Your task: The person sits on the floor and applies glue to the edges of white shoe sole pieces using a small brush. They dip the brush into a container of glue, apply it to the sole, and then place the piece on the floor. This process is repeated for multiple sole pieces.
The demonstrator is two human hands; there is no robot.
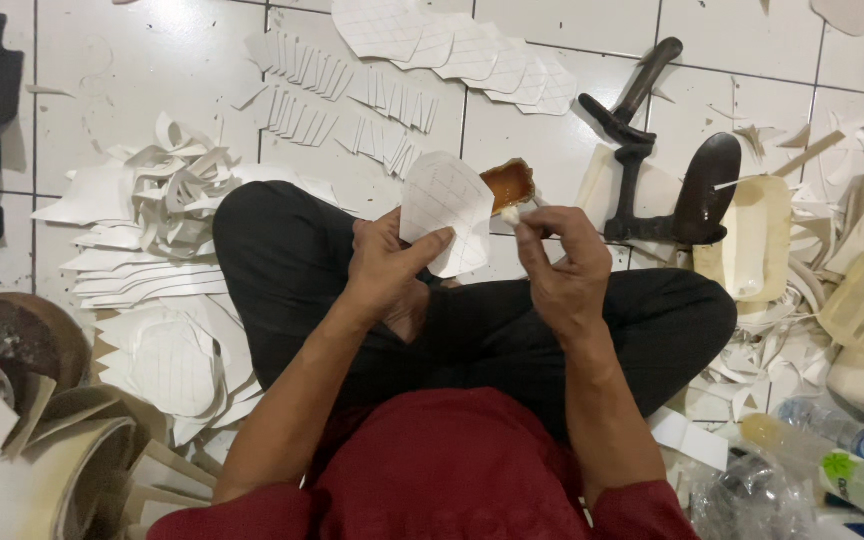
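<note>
**Both hands busy over a white cut piece, seated on the tiled floor**

The person sits cross-legged on the white tiled floor [132,70], black trousers and a red shirt below the camera. The left hand [384,268] is curled closed on a white cut piece [445,208] marked with a faint grid of lines, thumb pressed across its lower edge, holding it up above the knees. The right hand [562,265] is pinched tight, fingertips gathered on a small pale wad [510,213] that touches the right edge of the piece.

Just behind the piece, partly hidden by it, sits a small dish of amber glue [510,184] on the floor. Further right stands a black iron shoe last stand [667,185], with a pale cream sole form [752,235] beside it. Toward the far edge of the floor lie rows of narrow white strips [342,95] and a fan of overlapping gridded pieces [462,45]. At the left knee, a heap of white offcuts [167,185] crowds the floor, with more stacked pieces nearer the camera. Rolls of tape [22,350] fill the near left corner; plastic bottles [842,455] lie at the near right.
</note>
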